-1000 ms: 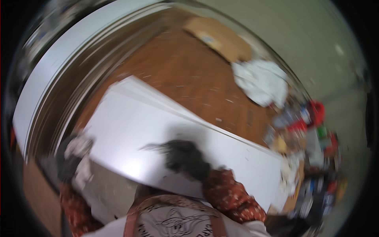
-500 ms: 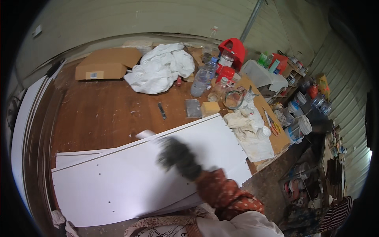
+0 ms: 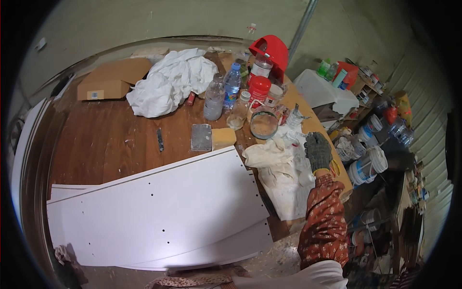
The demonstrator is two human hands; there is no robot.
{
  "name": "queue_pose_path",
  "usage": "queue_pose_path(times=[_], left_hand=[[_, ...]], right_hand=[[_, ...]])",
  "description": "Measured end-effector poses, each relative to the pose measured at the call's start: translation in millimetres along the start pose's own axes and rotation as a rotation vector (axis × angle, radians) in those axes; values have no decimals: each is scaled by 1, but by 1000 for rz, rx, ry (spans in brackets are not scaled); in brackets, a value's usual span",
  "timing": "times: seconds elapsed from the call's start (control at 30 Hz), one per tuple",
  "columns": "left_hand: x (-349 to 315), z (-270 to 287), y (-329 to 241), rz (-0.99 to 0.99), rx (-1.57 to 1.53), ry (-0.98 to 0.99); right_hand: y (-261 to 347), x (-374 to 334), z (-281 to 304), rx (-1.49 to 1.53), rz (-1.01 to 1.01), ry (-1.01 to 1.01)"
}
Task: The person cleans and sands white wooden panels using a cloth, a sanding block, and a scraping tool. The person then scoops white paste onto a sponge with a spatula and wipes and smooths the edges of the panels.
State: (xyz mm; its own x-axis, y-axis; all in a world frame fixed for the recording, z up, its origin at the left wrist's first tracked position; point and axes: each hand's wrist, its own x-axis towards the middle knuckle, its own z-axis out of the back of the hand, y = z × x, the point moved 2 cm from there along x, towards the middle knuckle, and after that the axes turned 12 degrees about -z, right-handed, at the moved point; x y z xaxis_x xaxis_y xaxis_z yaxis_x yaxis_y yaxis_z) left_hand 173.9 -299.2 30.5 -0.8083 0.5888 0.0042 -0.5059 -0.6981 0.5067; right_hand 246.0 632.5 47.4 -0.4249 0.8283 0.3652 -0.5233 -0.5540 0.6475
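Observation:
My right hand (image 3: 318, 151), in a dark grey work glove below a red flowered sleeve, reaches over the right edge of the worktable. It lies beside a crumpled off-white cloth (image 3: 284, 178) and the yellow-handled scissors (image 3: 336, 168), which it partly covers. The back of the glove faces up; its finger curl and anything under it are hidden. My left hand is out of view. Left of the cloth, white panels (image 3: 159, 212) with small dark holes lie stacked askew along the table's near side. A yellow sponge block (image 3: 224, 138) and a grey block (image 3: 201, 137) sit just behind them.
Bottles, including a blue-capped one (image 3: 232, 84), a glass bowl (image 3: 264, 123) and a red-lidded jar (image 3: 260, 87) crowd the table's right side. White sheeting (image 3: 175, 77) and a cardboard box (image 3: 113, 79) lie behind. Buckets (image 3: 368, 166) stand on the right. More panels lean at far left.
My right hand has swung from above the white panels to the table's right edge by the scissors. A pale thing seen near the glove earlier no longer shows. The view has shifted right.

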Motion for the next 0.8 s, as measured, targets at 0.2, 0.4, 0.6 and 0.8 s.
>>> queue_pose_path(times=[0.2,0.4,0.6,0.8], left_hand=[[5,126,-74,843,-298,38],[-20,120,-75,792,-369,-82],[-95,12,-30,775,-381,-354],[40,82,-60,614,-845,-416]], right_hand=[[9,43,-39,-477,183,75],[19,62,-49,-698,201,322],[51,60,-51,-687,229,258],[104,11,-79,-459,875,214]])
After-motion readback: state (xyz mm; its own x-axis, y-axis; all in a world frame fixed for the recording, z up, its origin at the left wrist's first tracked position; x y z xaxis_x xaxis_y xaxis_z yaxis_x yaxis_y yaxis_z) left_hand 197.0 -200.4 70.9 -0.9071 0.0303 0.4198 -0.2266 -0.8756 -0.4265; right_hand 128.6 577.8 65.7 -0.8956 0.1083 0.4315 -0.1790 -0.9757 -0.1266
